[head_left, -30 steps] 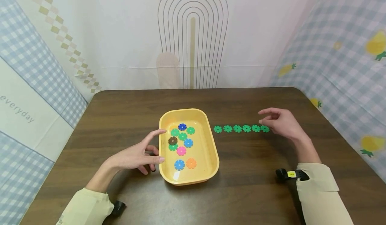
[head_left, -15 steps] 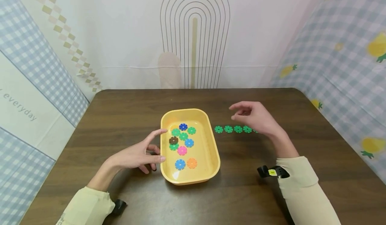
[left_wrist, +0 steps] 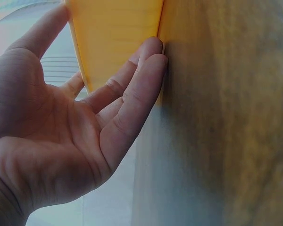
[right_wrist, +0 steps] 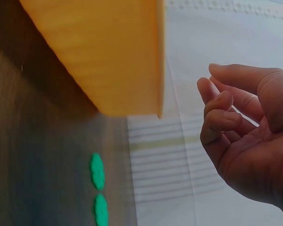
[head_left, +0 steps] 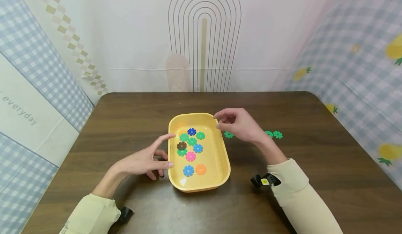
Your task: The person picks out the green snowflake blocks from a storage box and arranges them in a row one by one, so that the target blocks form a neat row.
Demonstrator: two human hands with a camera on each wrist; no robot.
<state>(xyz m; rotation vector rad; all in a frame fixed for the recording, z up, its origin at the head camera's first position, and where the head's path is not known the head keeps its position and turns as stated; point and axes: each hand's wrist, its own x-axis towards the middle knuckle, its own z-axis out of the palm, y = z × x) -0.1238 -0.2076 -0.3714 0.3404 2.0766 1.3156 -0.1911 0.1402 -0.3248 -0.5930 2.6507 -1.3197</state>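
We see a plain yellow tray and a dark brown, wood-grained table. We make out green discs, a dark blue disc, lighter blue discs, a pink disc, a brown disc and an orange disc. We also see cream sleeves, a black wristband with a yellow label, a white backdrop with thin dark arches, and blue-and-white checked cloth with yellow fruit.

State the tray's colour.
Yellow: the tray shows best in the head view; both wrist views make it look more orange.
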